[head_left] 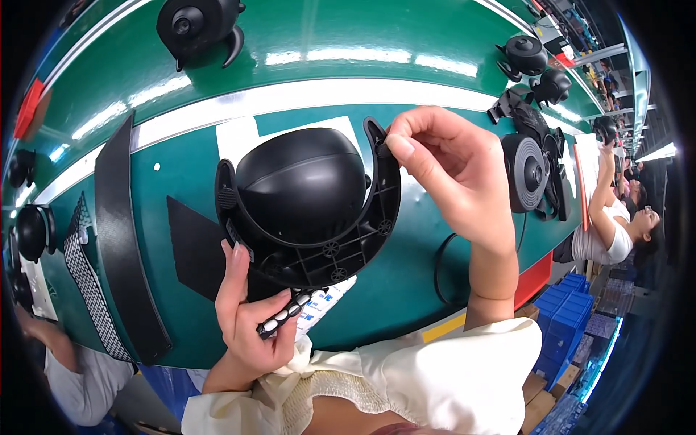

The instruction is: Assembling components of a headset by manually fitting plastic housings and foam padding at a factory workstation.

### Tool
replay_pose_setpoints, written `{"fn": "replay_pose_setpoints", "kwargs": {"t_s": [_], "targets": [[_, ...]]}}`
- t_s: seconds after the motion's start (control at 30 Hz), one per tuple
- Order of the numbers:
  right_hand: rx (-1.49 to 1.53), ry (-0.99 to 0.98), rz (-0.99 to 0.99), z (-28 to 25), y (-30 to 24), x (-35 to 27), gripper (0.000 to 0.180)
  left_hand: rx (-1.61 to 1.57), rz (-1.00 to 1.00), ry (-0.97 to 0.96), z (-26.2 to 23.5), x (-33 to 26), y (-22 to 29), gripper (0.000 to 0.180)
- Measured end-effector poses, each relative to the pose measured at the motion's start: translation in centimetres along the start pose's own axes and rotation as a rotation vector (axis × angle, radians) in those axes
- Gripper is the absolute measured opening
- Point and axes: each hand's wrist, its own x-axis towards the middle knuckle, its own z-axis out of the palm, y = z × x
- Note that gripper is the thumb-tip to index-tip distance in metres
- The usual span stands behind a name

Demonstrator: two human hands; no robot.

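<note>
Bracket (319,267), black and ribbed, curves around the near side of the dome (304,185). We note right hand (464,174), thumb and forefinger pinched on bracket's tip, right of dome; left hand (250,319), fingers closed on white-studded strip (283,317), nearer us than dome.

1. Black plastic U-shaped bracket (355,252): held up, arms pointing away from wearer; ribbed, open-celled face showing, with round spoked bosses.
2. Glossy black rounded plastic shell (301,185): sits between bracket's arms, faint seam across top; joined or loose, can't tell.
3. Narrow black strip with white oval pads (281,319): held slantwise, just below bracket.
</note>
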Motion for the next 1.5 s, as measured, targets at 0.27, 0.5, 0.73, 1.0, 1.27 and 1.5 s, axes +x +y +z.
{"fn": "replay_pose_setpoints", "kwargs": {"t_s": [0.27, 0.5, 0.73, 1.0, 1.27, 1.5], "targets": [[-0.687, 0.024, -0.566, 0.1, 0.1, -0.3, 0.018, 0.011, -0.008, 0.002, -0.2, 0.2, -0.1, 0.013], [-0.891, -0.012, -0.65, 0.7, 0.3, -1.0, 0.021, -0.012, 0.0, 0.016, -0.2, 0.4, 0.1, 0.012], [0.169, -0.06, 0.094, 0.1, 1.5, 0.3, 0.023, -0.027, 0.031, 0.041, 0.4, 0.6, 0.3, 0.012], [0.35, -0.018, 0.073, 1.0, 2.3, -0.4, 0.014, -0.032, 0.022, 0.052, 0.4, 0.6, 0.9, 0.011], [-0.135, 0.322, -0.359, 0.8, 2.6, -0.2, 0.021, 0.263, 0.012, 0.084, -0.8, 0.6, 2.9, 0.018], [-0.662, -0.22, -0.778, 3.3, -2.4, -4.6, 0.035, -0.657, -0.428, 0.179, 0.0, 0.6, 3.4, 0.029]]}}
